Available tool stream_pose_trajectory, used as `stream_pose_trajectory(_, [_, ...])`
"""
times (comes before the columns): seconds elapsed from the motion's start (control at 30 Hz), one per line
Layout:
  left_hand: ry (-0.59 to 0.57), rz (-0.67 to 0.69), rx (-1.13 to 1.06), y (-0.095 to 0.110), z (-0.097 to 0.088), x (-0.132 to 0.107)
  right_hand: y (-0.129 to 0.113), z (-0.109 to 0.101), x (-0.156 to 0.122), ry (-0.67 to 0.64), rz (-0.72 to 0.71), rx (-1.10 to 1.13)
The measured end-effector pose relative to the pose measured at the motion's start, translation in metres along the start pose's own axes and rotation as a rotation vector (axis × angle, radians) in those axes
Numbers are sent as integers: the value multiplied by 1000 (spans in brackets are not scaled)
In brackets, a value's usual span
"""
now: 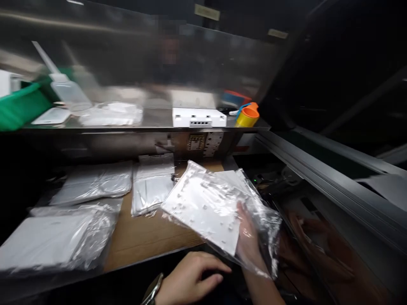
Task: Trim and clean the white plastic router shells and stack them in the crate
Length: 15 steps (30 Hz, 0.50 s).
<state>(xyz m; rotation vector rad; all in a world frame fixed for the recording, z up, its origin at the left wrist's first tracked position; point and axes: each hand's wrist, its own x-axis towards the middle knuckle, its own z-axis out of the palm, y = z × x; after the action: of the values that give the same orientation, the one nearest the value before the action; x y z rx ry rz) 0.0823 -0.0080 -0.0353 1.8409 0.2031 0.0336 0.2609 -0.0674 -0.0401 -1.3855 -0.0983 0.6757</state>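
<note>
A white flat panel (203, 207) with small raised studs is held tilted over the front right of the cardboard. Clear plastic bag film (270, 228) wraps around it. My right hand (249, 239) is closed on the panel's right edge, with the film lying over its fingers and wrist. Below the panel's near edge, my left hand (193, 273) holds nothing, its thumb and fingers apart; a watch (154, 290) is on that wrist. Stacks of bagged white parts lie to the left: a near one (54, 237), a back one (95, 180) and a middle one (153, 184).
Brown cardboard (143, 239) covers the lower surface. On the metal shelf (159, 120) stand a green bin (25, 106), a squeeze bottle (70, 91), a white housing (199, 117) and a yellow-orange tape roll (248, 115). A metal rail (311, 173) runs along the right.
</note>
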Motion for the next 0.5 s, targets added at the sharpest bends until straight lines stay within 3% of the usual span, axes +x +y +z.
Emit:
stream_pose_trajectory(0.1, [211,-164,138,-46,0,7,13,-26,11,91,128,60])
stream_pose_trajectory(0.2, [490,-167,136,-78,-5,33,22,-50,38,151,86,143])
stream_pose_trajectory(0.27, [576,-92,153,-79,-8,61,24,-64,66,205,-11,92])
stream_pose_trajectory(0.33, [589,5,224,-68,-9,97,24,-77,96,246,-93,-4])
stream_pose_trajectory(0.43, [552,99,387,-52,0,153,23,-98,126,238,-115,-162])
stream_pose_trajectory(0.5, [495,111,511,-52,11,183,21,-117,131,178,-113,-317])
